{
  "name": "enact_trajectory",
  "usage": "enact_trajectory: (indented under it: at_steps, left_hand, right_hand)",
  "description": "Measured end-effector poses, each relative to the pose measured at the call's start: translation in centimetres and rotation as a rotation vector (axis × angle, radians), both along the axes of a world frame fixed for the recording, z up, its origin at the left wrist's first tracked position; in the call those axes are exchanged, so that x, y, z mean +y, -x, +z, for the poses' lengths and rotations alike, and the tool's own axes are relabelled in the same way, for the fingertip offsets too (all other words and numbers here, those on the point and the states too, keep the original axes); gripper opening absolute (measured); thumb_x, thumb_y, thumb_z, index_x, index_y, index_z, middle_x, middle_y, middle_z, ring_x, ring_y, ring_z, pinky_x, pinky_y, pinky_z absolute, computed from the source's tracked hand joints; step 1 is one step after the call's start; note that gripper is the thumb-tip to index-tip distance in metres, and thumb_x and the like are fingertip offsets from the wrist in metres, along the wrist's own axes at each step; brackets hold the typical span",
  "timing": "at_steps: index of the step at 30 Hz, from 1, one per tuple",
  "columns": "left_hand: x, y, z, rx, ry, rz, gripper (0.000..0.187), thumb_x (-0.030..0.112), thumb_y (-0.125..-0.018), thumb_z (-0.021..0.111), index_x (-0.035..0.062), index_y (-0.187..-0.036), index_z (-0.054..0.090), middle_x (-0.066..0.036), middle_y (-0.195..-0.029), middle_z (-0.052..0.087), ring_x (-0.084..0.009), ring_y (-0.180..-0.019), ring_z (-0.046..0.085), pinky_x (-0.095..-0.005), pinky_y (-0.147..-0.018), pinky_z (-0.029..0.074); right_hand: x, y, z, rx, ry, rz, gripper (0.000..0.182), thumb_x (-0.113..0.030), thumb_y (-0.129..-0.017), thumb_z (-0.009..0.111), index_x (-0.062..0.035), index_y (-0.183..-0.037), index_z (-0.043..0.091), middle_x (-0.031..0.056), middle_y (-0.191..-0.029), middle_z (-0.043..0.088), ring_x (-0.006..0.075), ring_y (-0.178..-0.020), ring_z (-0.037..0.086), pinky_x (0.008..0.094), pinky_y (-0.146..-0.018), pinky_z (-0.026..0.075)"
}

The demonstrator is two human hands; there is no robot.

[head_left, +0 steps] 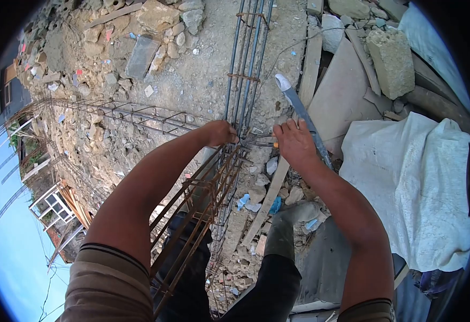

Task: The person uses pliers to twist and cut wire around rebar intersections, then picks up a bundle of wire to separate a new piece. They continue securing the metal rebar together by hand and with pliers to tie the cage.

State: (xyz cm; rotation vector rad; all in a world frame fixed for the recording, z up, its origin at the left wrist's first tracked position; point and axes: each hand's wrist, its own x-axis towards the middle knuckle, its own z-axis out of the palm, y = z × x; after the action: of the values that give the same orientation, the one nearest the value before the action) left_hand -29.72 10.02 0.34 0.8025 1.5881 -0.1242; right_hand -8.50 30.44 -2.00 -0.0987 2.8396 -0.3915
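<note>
My right hand is closed around the handles of a pair of pliers, an orange patch showing on one handle. The pliers' jaws reach left to a joint of steel bars. Close by on the left, my left hand is closed at that joint, fingertips pressed together against the bars; what they pinch is too small to make out. A rusty rebar cage runs from the joint down toward my body. Beyond the joint, a set of long dark bars with rusty stirrups continues away from me.
A grey pipe with a pale end lies just beyond my right hand. White sacking covers things at the right, near a concrete chunk and boards. Another rebar cage extends left over rubble. My boot stands among stones.
</note>
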Motion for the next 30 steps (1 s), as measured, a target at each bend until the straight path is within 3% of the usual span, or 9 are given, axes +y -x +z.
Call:
enact_trajectory:
  at_steps: [7, 10, 12, 13, 15, 19, 22, 23, 30]
  left_hand:
    - [-0.1, -0.1, 0.1, 0.016, -0.023, -0.005, 0.037, 0.041, -0.095, 0.06, 0.0076, -0.106, 0.071, -0.019, -0.106, 0.068, -0.0377, -0.102, 0.063, -0.0435, -0.09, 0.048]
    - [-0.4, -0.2, 0.2, 0.007, -0.047, -0.007, 0.035, 0.04, -0.096, 0.059, 0.0078, -0.103, 0.071, -0.018, -0.105, 0.067, -0.0385, -0.101, 0.063, -0.0438, -0.09, 0.048]
    - [0.0, -0.4, 0.4, 0.011, -0.009, 0.016, 0.035, 0.04, -0.096, 0.059, 0.0077, -0.102, 0.071, -0.018, -0.104, 0.067, -0.0382, -0.1, 0.063, -0.0441, -0.089, 0.048]
    - [0.0, -0.3, 0.3, 0.01, -0.008, 0.009, 0.035, 0.04, -0.096, 0.059, 0.0077, -0.102, 0.071, -0.018, -0.104, 0.067, -0.0382, -0.1, 0.063, -0.0441, -0.089, 0.048]
    - [-0.2, -0.2, 0.1, 0.016, -0.041, -0.027, 0.035, 0.04, -0.095, 0.061, 0.0075, -0.103, 0.071, -0.018, -0.105, 0.068, -0.0381, -0.1, 0.063, -0.0443, -0.088, 0.048]
    - [0.0, -0.3, 0.2, -0.003, 0.021, 0.002, 0.037, 0.042, -0.094, 0.062, 0.0086, -0.105, 0.072, -0.017, -0.107, 0.068, -0.0371, -0.101, 0.064, -0.0435, -0.089, 0.049]
    - [-0.6, -0.4, 0.5, 0.001, -0.043, 0.031, 0.038, 0.044, -0.094, 0.063, 0.0094, -0.106, 0.073, -0.016, -0.107, 0.069, -0.0359, -0.102, 0.064, -0.0424, -0.091, 0.049]
    - [-0.6, -0.5, 0.7, 0.024, -0.035, 0.021, 0.038, 0.044, -0.094, 0.062, 0.0101, -0.108, 0.073, -0.015, -0.109, 0.069, -0.0354, -0.104, 0.065, -0.0421, -0.092, 0.049]
    - [0.2, -0.2, 0.7, 0.007, 0.04, -0.03, 0.044, 0.047, -0.094, 0.062, 0.0118, -0.118, 0.071, -0.014, -0.119, 0.068, -0.0354, -0.111, 0.063, -0.0425, -0.097, 0.048]
  right_hand:
    - [1.9, -0.8, 5.2, -0.371, 0.454, -0.008, 0.058, -0.03, -0.073, 0.076, 0.0001, -0.117, 0.052, 0.0165, -0.101, 0.062, 0.0331, -0.095, 0.066, 0.0455, -0.078, 0.054]
    - [1.4, -0.6, 4.2, -0.43, 0.588, -0.075, 0.072, -0.021, -0.07, 0.08, 0.003, -0.127, 0.044, 0.0208, -0.105, 0.062, 0.0356, -0.089, 0.069, 0.0443, -0.079, 0.054]
    - [1.1, 1.0, 4.0, -1.045, 0.974, -0.164, 0.07, -0.015, -0.075, 0.077, -0.0012, -0.134, 0.041, 0.0202, -0.108, 0.062, 0.0325, -0.087, 0.07, 0.0441, -0.076, 0.058]
    - [1.0, 0.4, 3.3, -1.042, 0.979, -0.169, 0.07, -0.015, -0.075, 0.077, -0.0012, -0.134, 0.041, 0.0202, -0.108, 0.062, 0.0325, -0.087, 0.07, 0.0441, -0.076, 0.058]
    - [0.7, -1.9, 1.8, -1.378, 1.725, -0.528, 0.071, -0.012, -0.084, 0.072, -0.0109, -0.145, 0.036, 0.0169, -0.108, 0.062, 0.0282, -0.085, 0.071, 0.0447, -0.075, 0.06]
    - [0.0, -4.7, 3.1, -1.435, 2.296, -0.786, 0.084, -0.012, -0.092, 0.066, -0.0261, -0.158, 0.018, 0.0128, -0.103, 0.062, 0.0255, -0.079, 0.07, 0.0437, -0.068, 0.06]
    - [0.6, -3.8, 3.8, -1.43, 2.102, -0.739, 0.082, -0.015, -0.092, 0.066, -0.0251, -0.159, 0.018, 0.0111, -0.1, 0.061, 0.0221, -0.073, 0.067, 0.0435, -0.062, 0.055]
    - [2.9, -0.8, 6.0, -1.168, 1.225, -0.288, 0.081, -0.013, -0.089, 0.068, -0.0246, -0.157, 0.025, 0.0126, -0.098, 0.061, 0.024, -0.072, 0.066, 0.0443, -0.062, 0.052]
    - [1.1, -3.5, 3.3, -0.31, 0.504, -0.031, 0.065, -0.025, -0.081, 0.072, -0.0013, -0.135, 0.045, 0.0179, -0.091, 0.063, 0.0339, -0.085, 0.069, 0.0448, -0.073, 0.054]
